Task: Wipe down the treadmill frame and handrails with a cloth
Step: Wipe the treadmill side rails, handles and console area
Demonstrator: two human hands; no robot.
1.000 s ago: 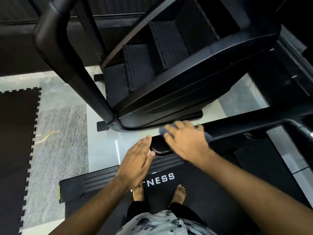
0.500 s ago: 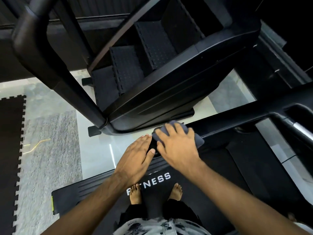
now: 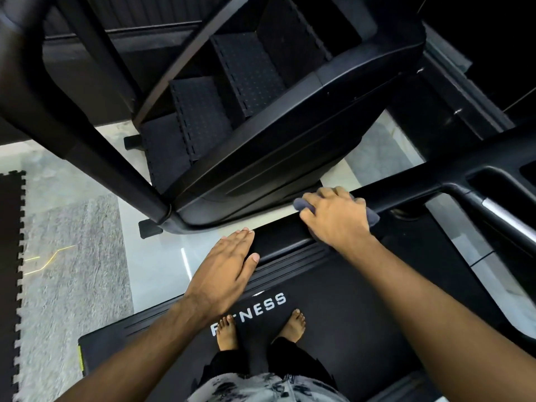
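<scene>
A black treadmill handrail (image 3: 406, 192) runs from the centre up to the right. My right hand (image 3: 336, 219) presses a grey cloth (image 3: 372, 217) onto this rail, fingers curled over it; most of the cloth is hidden under the palm. My left hand (image 3: 226, 265) lies flat with fingers together at the rail's rounded left end (image 3: 278, 242), holding nothing. Below, the black belt (image 3: 362, 300) carries white lettering, and two bare feet stand on it.
A black stair-climber machine (image 3: 261, 126) with studded steps stands just beyond the handrail, its thick upright (image 3: 87, 146) at left. Pale glossy floor (image 3: 162, 256), a grey carpet strip (image 3: 72, 256) and a dark puzzle mat (image 3: 8, 271) lie to the left. A silver-trimmed rail (image 3: 504, 216) sits at right.
My right hand has slid the cloth rightward along the handrail, away from my left hand. The left hand stays at the rail's end.
</scene>
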